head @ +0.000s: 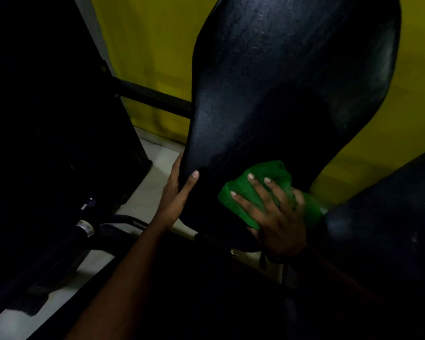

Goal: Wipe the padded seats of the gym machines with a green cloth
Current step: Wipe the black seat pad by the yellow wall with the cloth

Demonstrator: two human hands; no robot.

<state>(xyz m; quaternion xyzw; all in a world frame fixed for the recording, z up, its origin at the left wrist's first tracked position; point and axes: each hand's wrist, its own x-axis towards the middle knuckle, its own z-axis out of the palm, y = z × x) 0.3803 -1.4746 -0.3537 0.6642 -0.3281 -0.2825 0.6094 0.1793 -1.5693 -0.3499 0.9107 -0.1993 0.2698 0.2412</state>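
The left hand [179,188] grips the black pad [285,82], right hand [276,217] pressing green cloth [271,171] flat.

We see a glossy, faintly pebbled black vinyl pad [292,77], a soft matt green cloth [272,171] and a shiny metal collar [85,228].

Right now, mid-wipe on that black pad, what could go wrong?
1. The green cloth is bunched under the right hand, so it may wipe only a narrow strip of the pad.
2. The left hand grips the pad's edge; that patch may get skipped.
3. The light is dim, so missed spots could go unseen.
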